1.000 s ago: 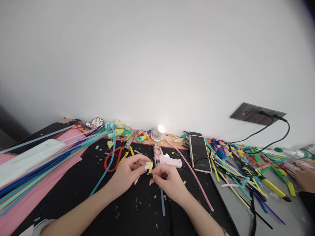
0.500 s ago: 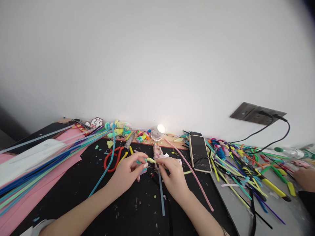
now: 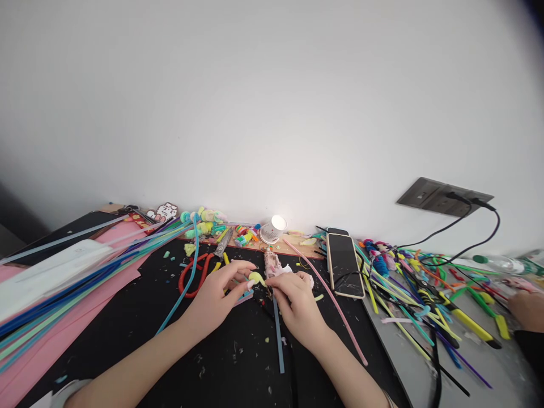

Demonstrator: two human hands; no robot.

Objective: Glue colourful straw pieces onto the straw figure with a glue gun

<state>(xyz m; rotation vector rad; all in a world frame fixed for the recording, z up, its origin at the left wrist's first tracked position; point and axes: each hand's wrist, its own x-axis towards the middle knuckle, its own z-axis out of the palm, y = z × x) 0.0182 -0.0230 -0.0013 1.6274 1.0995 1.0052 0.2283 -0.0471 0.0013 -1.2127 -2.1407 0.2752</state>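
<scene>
Between my two hands is a short yellow pipe cleaner [image 3: 256, 277], bent into a curve. My left hand [image 3: 225, 292] pinches its left end between thumb and fingers. The fingertips of my right hand [image 3: 297, 297] are closed on its other end. Beneath my left fingers some teal and pink fuzzy bits [image 3: 245, 297] show in part. A blue-grey pipe cleaner [image 3: 278, 337] lies on the black mat below my right hand. Behind the hands lies a small pinkish, crinkled item [image 3: 272, 262] whose kind I cannot make out.
Red-handled scissors [image 3: 198, 277] lie left of my hands; a white cup [image 3: 274, 228] stands behind. To the right are a pink pipe cleaner [image 3: 335, 314], a phone [image 3: 345, 263] and tangled pipe cleaners with yellow-black pliers [image 3: 467, 320]. Another person's hand [image 3: 529, 309] is at far right.
The yellow pipe cleaner has gone from nearly straight to an arched bend between my fingers. My left hand has shifted slightly left; my right hand stays about where it was.
</scene>
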